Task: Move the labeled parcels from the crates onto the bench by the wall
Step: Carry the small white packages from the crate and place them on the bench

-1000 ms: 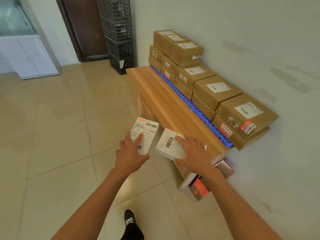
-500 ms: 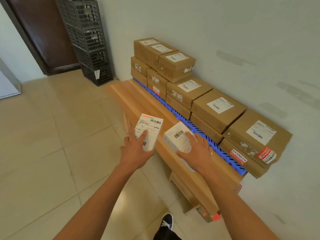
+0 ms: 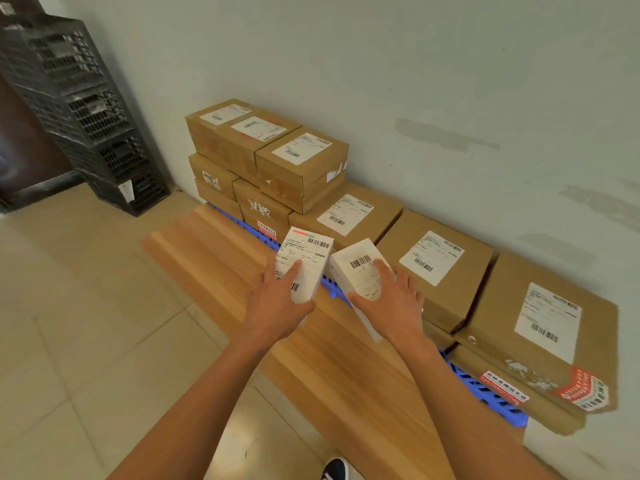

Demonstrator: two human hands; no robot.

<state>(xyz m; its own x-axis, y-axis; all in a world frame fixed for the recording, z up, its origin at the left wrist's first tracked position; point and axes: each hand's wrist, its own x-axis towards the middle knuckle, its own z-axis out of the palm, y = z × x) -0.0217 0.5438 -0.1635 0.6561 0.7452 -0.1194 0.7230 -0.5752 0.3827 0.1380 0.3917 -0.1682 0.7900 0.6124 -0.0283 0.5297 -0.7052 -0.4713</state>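
You carry two white labeled parcels, one per hand. The left parcel (image 3: 304, 263) sits upright in your left hand (image 3: 277, 306), fingers curled round its near side with the index laid up its label. The right parcel (image 3: 362, 271) lies tilted under your right hand (image 3: 391, 303), thumb on its near edge and fingers spread over the top, so each grip is closed on its own parcel.

A second ago both parcels hung out over the floor tiles, short of the counter's near end. Now they are over the counter (image 3: 214, 258) itself, right at the blue slatted strip (image 3: 330, 284) that runs along the front of the brown boxes (image 3: 436, 268). You have walked in and the wall side has come close; I judge the carry is nearly over and the set-down comes next.

The brown boxes fill the wall side in a row, stacked higher at the far end (image 3: 301, 161). Bare wood shows only on the near side of the strip, so that looks the likeliest landing place. The stack of black crates (image 3: 86, 116) stands well apart in the far corner. Mind the right parcel: it is held from above, tilted, and may slip as you lower it.
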